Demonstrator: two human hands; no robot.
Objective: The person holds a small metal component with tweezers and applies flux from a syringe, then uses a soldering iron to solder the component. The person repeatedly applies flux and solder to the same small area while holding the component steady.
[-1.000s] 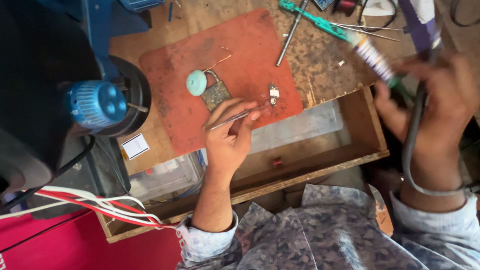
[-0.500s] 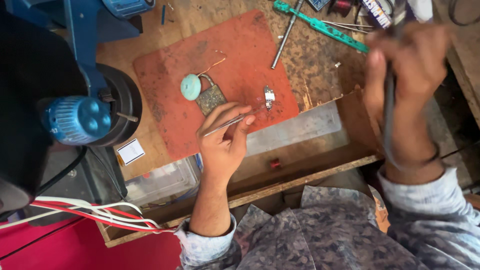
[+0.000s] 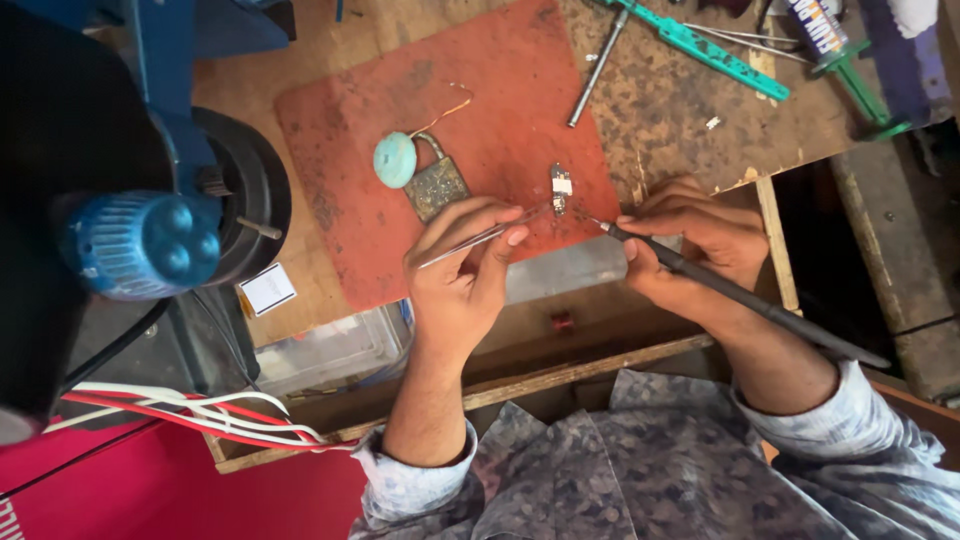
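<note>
Head view: the left hand point(image 3: 462, 280) pinches thin tweezers point(image 3: 478, 238), fingers closed on them, tip aimed at a small metal part point(image 3: 560, 187) lying on the red mat's point(image 3: 500, 90) right edge, while the right hand point(image 3: 690, 245) grips a dark handpiece point(image 3: 740, 295) like a pen, fingers wrapped tight, its fine tip just beside the same part. On the mat to the left of the part sit a padlock point(image 3: 436, 185) and a teal disc point(image 3: 395, 160) touching it, a copper wire point(image 3: 445, 108) curling from them. A steel rod point(image 3: 598, 68) and green tool point(image 3: 700, 48) lie on the bench beyond, a blue machine point(image 3: 150, 240) stands at far left, and an open drawer point(image 3: 560, 350) is under both hands.
</note>
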